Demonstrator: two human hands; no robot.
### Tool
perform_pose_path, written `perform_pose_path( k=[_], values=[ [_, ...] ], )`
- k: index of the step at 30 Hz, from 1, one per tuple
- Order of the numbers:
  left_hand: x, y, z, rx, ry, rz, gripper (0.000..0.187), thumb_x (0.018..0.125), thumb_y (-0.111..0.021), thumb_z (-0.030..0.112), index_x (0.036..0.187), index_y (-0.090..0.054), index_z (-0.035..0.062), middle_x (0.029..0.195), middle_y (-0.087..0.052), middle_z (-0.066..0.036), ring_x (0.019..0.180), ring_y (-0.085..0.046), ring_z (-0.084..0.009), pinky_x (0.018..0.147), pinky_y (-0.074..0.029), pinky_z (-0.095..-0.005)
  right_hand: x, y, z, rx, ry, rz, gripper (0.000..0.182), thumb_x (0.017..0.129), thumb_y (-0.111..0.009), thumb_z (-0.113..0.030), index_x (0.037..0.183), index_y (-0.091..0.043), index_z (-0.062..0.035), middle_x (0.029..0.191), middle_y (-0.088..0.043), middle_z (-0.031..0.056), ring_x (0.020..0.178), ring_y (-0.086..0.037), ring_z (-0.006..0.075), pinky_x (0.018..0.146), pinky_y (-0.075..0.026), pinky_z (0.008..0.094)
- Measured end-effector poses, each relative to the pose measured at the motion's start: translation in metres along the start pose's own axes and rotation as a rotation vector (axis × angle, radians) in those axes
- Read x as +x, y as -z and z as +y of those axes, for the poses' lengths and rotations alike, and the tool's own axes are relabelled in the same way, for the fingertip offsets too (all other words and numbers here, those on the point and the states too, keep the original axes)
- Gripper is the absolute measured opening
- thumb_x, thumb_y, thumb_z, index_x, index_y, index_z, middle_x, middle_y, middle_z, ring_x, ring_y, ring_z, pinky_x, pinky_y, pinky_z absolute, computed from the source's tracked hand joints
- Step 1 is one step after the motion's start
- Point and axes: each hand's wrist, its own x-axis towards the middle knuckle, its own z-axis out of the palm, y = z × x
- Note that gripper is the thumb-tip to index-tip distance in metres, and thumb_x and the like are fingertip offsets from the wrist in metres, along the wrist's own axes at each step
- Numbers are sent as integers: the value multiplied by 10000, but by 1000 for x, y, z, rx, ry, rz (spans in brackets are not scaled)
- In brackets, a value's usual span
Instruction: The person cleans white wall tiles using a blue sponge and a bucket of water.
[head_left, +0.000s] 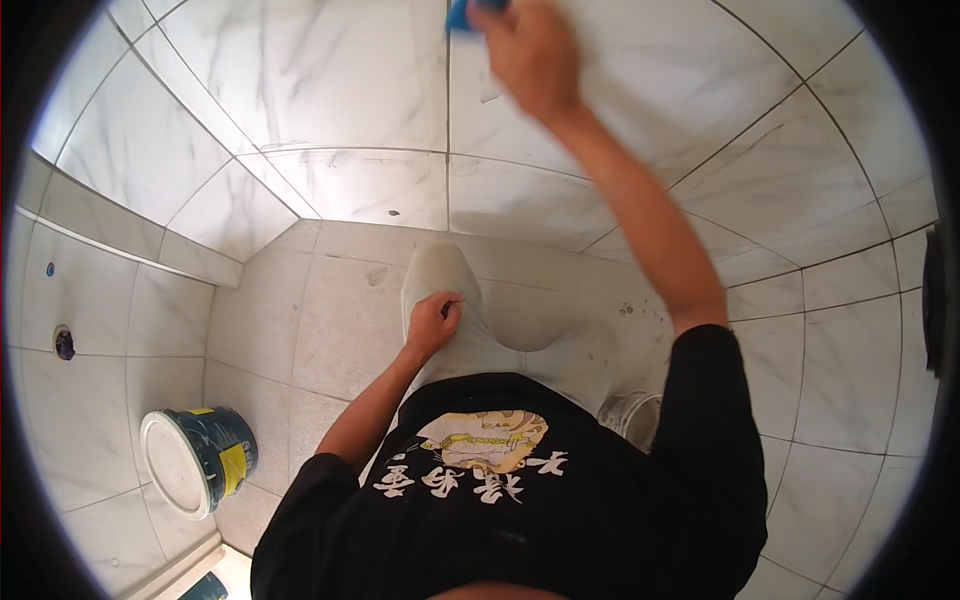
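A blue object (pixel 462 14), only partly in view at the upper edge and too cut off to identify, sits against the marble-patterned wall tiles (pixel 330 90), held there by the right hand (pixel 530 55), whose fingers are closed over it; the hand is blurred. The right arm reaches up and forward from a black short sleeve, crossing a vertical grout line (pixel 447 150) that runs down the tiled wall. The left hand (pixel 436 322) is lower and nearer the body, curled into a loose fist that rests on the person's thigh, clad in pale trousers (pixel 470 330); it holds nothing that can be made out. Below it is the person's black shirt (pixel 520 510), bearing a printed figure and white characters. The floor (pixel 330 310) is laid with matte grey tiles carrying a few small dark specks. To the person's left, by the side wall, a paint bucket (pixel 200 460) lies tipped on its side, its white lid facing outward and its body dark with a yellow label. A second, pale bucket (pixel 632 415) stands partly hidden behind the right side of the torso. On the left wall a round dark pipe opening (pixel 64 344) is set in a tile.
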Motion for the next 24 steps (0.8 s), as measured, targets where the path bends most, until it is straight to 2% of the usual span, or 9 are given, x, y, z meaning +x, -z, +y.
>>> perform_pose_path(
  k=[1,4,7,9,13,18,21,22,24],
  values=[
    [2,-2,-5,10,-13,15,147,868,-632,90,964,-720,22,790,-691,-161,648,-661,-278,631,-517,-365,-51,-17,-11,67,2,-46,66,821,-692,-91,866,-731,-120,726,-512,61,690,-515,263,584,-404,418],
    [-3,-1,-2,-8,-4,36,148,874,-630,74,975,-721,13,763,-687,-154,630,-653,-233,621,-514,-333,-215,-22,-56,124,-94,-541,120,795,-610,-95,879,-696,-93,976,-600,98,909,-554,301,748,-469,438],
    [-9,9,2,-40,3,76,145,881,-632,56,985,-722,10,742,-682,-134,618,-633,-178,616,-507,-299,-308,25,-82,265,-523,-654,272,793,-640,-46,1055,-706,-72,1083,-612,143,1004,-571,346,845,-488,448],
    [-16,9,1,-61,6,52,143,884,-634,48,989,-724,10,735,-681,-121,616,-621,-150,615,-503,-284,-310,84,-96,216,-845,-499,400,776,-659,-11,1174,-655,-48,1110,-609,152,1056,-579,357,931,-482,450],
    [-16,7,-7,-66,18,28,136,891,-634,42,986,-725,8,750,-681,-89,620,-596,-117,611,-491,-267,-329,176,-33,164,-1551,275,529,883,-721,-123,1336,-493,27,1161,-619,123,1051,-598,200,912,-496,337],
    [-9,7,-2,-57,-24,-15,141,889,-630,46,986,-723,1,732,-670,-85,618,-592,-116,605,-486,-268,-293,174,51,125,-1523,622,548,913,-709,-141,1360,-458,53,1107,-642,147,994,-622,198,872,-507,324],
    [-7,2,-7,-10,-19,-23,141,889,-633,58,984,-722,4,726,-667,-87,616,-593,-119,610,-490,-269,-314,59,51,-182,-1398,605,428,905,-675,-101,1261,-503,63,1136,-619,191,1054,-617,266,871,-507,353],
    [-12,2,-6,-5,-8,-21,141,889,-633,58,984,-722,4,726,-667,-87,616,-593,-119,610,-490,-269,-299,32,16,-291,-1385,389,351,866,-674,-65,1160,-526,59,1130,-597,212,1065,-605,313,870,-503,365],
    [-5,1,0,5,-10,-4,139,884,-635,63,980,-721,8,741,-678,-91,624,-606,-125,618,-495,-266,-296,21,-43,231,-1358,91,281,834,-693,-93,1066,-587,26,997,-627,170,916,-642,329,804,-527,374]
  ],
)
